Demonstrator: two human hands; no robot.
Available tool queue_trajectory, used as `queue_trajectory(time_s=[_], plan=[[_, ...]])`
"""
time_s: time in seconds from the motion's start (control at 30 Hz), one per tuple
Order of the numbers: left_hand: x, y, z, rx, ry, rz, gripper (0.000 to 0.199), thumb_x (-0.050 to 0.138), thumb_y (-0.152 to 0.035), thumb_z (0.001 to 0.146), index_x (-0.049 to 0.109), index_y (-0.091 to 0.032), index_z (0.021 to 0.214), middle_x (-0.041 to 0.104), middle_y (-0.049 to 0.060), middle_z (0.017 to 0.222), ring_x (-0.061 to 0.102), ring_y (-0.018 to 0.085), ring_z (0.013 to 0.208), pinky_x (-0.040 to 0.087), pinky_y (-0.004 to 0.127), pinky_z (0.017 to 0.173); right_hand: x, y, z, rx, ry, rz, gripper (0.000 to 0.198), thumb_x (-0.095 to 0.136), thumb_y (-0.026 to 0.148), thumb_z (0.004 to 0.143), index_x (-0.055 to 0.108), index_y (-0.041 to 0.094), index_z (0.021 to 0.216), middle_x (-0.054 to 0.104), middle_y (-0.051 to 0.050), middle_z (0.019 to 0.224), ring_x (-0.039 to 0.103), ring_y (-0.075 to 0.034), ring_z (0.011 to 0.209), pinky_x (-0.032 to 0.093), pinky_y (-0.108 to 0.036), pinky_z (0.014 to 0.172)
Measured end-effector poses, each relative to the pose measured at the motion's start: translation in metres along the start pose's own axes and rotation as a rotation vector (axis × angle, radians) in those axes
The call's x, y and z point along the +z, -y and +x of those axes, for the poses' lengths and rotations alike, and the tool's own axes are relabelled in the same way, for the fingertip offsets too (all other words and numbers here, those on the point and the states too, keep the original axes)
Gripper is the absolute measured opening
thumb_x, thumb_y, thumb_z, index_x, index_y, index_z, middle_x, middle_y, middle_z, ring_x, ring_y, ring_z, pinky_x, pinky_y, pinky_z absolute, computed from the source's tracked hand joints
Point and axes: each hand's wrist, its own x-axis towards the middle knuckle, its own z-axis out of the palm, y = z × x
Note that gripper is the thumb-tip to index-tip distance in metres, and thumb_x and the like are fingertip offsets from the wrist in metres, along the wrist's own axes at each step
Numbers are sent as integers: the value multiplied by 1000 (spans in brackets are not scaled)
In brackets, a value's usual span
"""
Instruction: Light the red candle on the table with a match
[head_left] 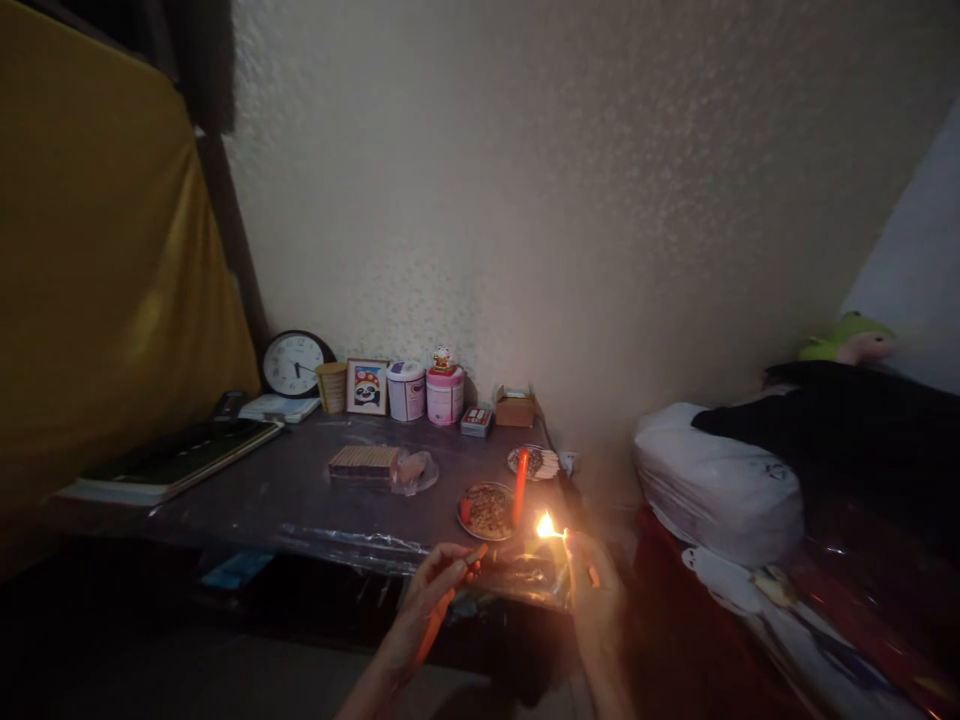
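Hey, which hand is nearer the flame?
Right. The right hand is just to the right of the flame and slightly lower in view; the left hand is farther away, to its left and also lower.

Flame [546, 526]: yellow-white, beside right hand [598, 580]
Candle [520, 487]: orange-red, beyond left hand [435, 588]
Tin [445, 397]: pink, farther beyond left hand
Cloth [105, 250]: mustard yellow, far left of left hand

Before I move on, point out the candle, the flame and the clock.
Candle [520, 487], head view: middle of its red shaft.
Flame [547, 526], head view: its bright middle.
Clock [295, 364], head view: its white dial.
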Motion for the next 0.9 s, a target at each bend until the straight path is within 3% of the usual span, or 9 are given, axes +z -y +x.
queue_trajectory(time_s=[0.1, 0.3, 0.9], plan=[[-7, 3, 3, -17, -52, -11, 13, 66, -29, 75, 65, -20, 84, 66, 3, 92, 56, 20, 97, 38, 33, 90, -1, 7, 4, 53, -29, -29, 17, 64, 37, 72, 71, 22, 74, 71, -3, 76, 63, -20, 73, 51, -30, 65], [-13, 7, 1, -39, -80, -36, 17, 68, -30, 72, 65, -19, 85, 67, 6, 99, 57, 20, 97, 40, 33, 89, -2, 24, 8, 138, -33, -32, 23, 65, 40, 72, 72, 20, 81, 74, -4, 81, 66, -21, 81, 52, -28, 69], [-22, 9, 3, -30, -111, -95, 20, 71, -32, 70, 66, -18, 82, 66, 5, 88, 58, 16, 86, 43, 24, 76, 12, 27, 31, 120, 9, 177, 22, 71, 36, 61, 66, 19, 73, 70, -2, 71, 65, -18, 69, 51, -30, 66]])
